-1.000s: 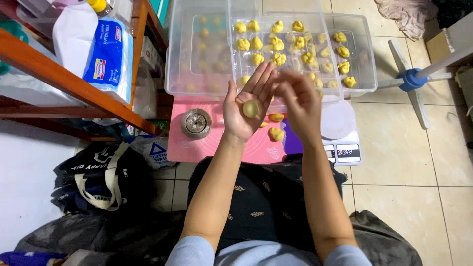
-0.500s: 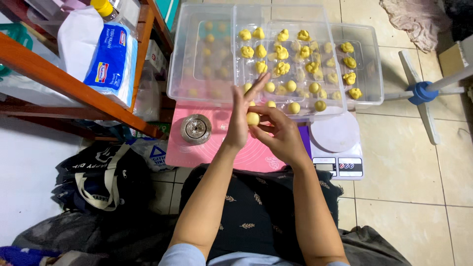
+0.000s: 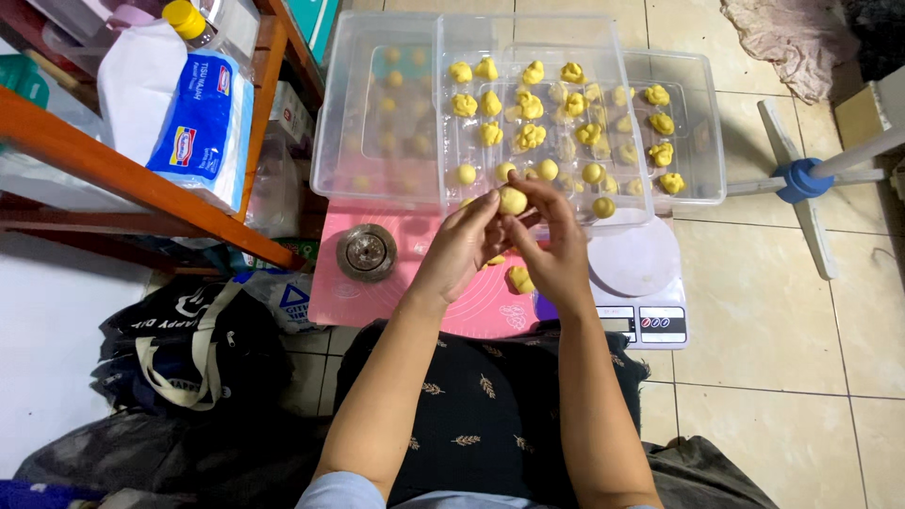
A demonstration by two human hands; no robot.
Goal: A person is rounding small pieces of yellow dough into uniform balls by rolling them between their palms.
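pale square floor tiles [image 3: 782, 339] with thin dark grout lines. at left, an orange-brown wooden shelf [image 3: 141, 179], its slanted rail crossing the corner. white surface [image 3: 47, 320] below it. at right, a white stand with crossed feet and a blue hub [image 3: 801, 179]. crumpled pinkish cloth [image 3: 792, 38] in the top right corner. soft, even light, faint shadows.

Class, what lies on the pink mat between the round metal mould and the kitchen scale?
In the head view, a yellow dough piece lies between the metal mould and the scale, on the pink mat.
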